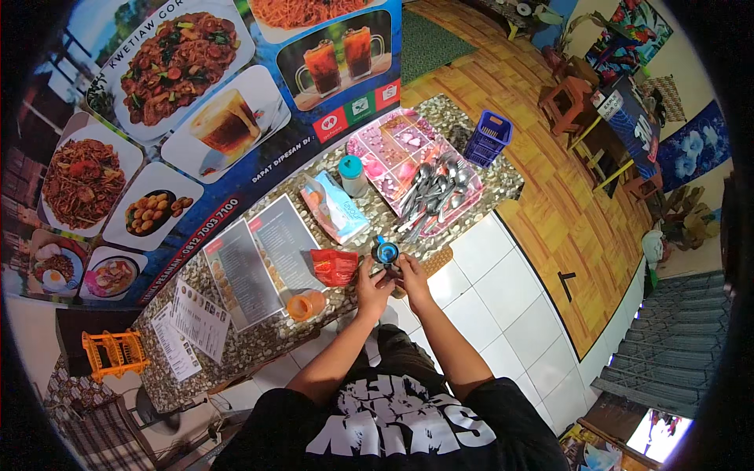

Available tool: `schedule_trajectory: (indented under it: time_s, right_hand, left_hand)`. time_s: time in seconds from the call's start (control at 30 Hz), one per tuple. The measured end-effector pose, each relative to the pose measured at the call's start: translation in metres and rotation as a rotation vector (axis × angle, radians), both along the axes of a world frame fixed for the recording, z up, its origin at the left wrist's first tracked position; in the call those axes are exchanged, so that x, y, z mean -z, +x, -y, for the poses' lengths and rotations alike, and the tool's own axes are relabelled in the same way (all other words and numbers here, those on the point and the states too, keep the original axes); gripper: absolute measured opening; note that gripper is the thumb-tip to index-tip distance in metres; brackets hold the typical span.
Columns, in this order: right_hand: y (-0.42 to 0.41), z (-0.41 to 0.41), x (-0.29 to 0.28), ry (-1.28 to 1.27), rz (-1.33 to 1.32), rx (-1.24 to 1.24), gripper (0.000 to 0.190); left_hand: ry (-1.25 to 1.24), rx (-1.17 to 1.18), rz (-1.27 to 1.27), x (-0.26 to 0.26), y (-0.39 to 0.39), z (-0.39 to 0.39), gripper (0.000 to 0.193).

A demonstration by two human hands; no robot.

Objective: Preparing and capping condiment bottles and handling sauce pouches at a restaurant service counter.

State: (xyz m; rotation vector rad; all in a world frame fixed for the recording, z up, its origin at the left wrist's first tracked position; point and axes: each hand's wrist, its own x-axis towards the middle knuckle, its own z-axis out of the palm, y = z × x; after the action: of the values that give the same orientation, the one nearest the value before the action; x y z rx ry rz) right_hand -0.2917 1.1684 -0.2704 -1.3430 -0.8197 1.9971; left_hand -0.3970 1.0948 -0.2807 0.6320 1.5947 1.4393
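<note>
My left hand [374, 289] and my right hand [413, 279] meet at the table's front edge, just below a small dark container with a blue rim [386, 253]. Fingers of both hands touch or nearly touch its near side; whether either one grips it is not clear. Left of the hands lies a red packet [334, 267], and an orange open-mouthed plastic jar [306, 305] rests on its side or tilted. Behind are a tissue pack [334, 207] and a clear jar with a teal lid [352, 176]. Many spoons and forks [436, 191] lie heaped on a pink patterned tray [389, 138].
A purple plastic basket [488, 139] stands at the table's far right corner. Menus [283, 247] and printed sheets [200, 321] cover part of the left side. A large food banner [235, 159] rises along the back edge. An orange rack [115, 354] is beyond the left end.
</note>
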Motion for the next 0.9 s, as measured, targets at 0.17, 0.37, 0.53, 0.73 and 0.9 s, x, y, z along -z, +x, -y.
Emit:
schedule_trajectory:
  time_s: [0.17,0.37,0.53,0.73,0.9]
  right_hand:
    - [0.008,0.019,-0.001,0.005,-0.012,0.040,0.048]
    - [0.019,0.038,-0.020,0.178,0.060,0.020,0.039]
    - [-0.005,0.050,-0.080,0.325,0.006,-0.180,0.029]
    - [-0.035,0.067,-0.135,0.412,-0.044,-0.399,0.033]
    - [-0.059,0.079,-0.114,0.385,-0.110,-0.446,0.029]
  left_hand:
    - [-0.015,0.062,0.015,-0.012,0.000,0.023,0.093]
    - [-0.088,0.411,0.115,-0.073,-0.016,0.060,0.087]
    - [-0.018,0.444,0.127,-0.162,-0.057,0.099,0.069]
    - [0.076,0.250,-0.082,-0.198,-0.099,0.149,0.057]
    - [0.117,0.029,-0.046,-0.197,-0.123,0.183,0.049]
